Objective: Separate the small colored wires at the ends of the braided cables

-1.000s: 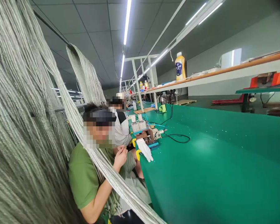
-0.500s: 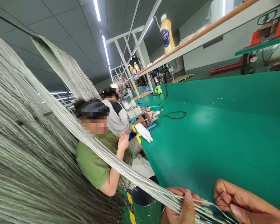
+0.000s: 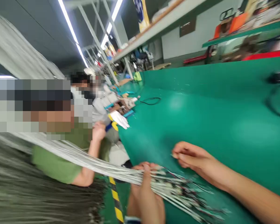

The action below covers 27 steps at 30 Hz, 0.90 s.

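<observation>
My left hand (image 3: 144,189) is wrapped round a thick bundle of pale braided cables (image 3: 102,166) near its end, with the thumb on top. Past that hand the bundle fans out into stripped wire ends (image 3: 189,193), with thin white, red and dark strands blurred by motion. To their upper right, my right hand (image 3: 189,154) hovers over the green tabletop (image 3: 200,118), apart from the wires. Its thumb and fingers are pinched together. A tiny pale bit shows at the fingertips, too small to name.
A person in a green shirt (image 3: 58,161) sits at my left, behind the cable bundle. White gloves (image 3: 119,119) lie by a small bench machine (image 3: 121,105) at the table edge. A shelf (image 3: 158,26) with a bottle (image 3: 142,15) runs above; a black cable (image 3: 274,102) lies right.
My view has swung to the right and down. My right hand has moved up and away from the wire ends, while my left hand keeps its grip on the bundle.
</observation>
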Each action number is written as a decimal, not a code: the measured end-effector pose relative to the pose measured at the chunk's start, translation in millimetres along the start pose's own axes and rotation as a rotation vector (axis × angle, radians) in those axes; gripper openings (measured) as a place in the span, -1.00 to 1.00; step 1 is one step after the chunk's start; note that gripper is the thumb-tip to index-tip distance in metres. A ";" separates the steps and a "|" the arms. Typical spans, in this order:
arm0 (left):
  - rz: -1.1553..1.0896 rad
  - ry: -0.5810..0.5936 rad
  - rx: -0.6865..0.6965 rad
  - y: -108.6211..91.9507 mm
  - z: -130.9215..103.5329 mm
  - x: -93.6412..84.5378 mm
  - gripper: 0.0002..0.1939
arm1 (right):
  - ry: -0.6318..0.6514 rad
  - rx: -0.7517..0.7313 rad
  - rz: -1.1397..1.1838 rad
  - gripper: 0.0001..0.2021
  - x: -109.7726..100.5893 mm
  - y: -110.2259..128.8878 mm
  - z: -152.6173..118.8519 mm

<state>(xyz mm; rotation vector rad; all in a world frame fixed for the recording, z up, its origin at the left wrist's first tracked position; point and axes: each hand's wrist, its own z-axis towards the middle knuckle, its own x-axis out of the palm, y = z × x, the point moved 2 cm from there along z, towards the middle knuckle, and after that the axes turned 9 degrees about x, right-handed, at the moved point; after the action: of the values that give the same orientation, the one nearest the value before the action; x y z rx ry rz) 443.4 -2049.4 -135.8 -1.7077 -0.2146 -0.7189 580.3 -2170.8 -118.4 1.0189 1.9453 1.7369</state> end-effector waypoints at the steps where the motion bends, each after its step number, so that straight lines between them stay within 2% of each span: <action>1: 0.003 0.024 0.014 -1.8 -1.5 2.3 -0.52 | 0.117 -0.014 0.016 -0.67 2.8 0.2 -1.2; 4: 0.024 0.014 0.045 -0.8 2.5 2.6 -0.58 | 0.291 -0.037 0.009 -0.63 7.2 -6.1 -0.4; 6: 0.028 0.006 0.063 1.5 5.5 2.2 -0.63 | 0.337 -0.024 -0.035 -0.63 9.8 -11.0 0.7; 9: 0.037 0.022 0.069 0.8 4.0 5.3 -0.67 | 0.352 -0.039 -0.102 -0.66 14.9 -11.9 0.1; 17: 0.105 0.068 0.112 -2.0 -4.8 13.0 -0.67 | 0.330 -0.059 -0.046 -0.80 15.0 -11.2 -1.2; 23: 0.176 0.072 0.121 -1.8 -9.2 16.6 -0.67 | 0.382 -0.093 -0.183 -0.81 14.7 -5.0 -7.6; 27: 0.199 0.122 0.171 -1.1 -8.8 13.1 -0.69 | 0.396 -0.097 -0.267 -0.83 16.7 -4.3 -9.6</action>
<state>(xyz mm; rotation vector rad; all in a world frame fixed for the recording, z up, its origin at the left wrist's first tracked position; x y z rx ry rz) 450.2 -2060.3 -126.6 -1.4932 -0.0191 -0.6357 561.2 -2165.9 -117.2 0.3765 2.0813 1.9595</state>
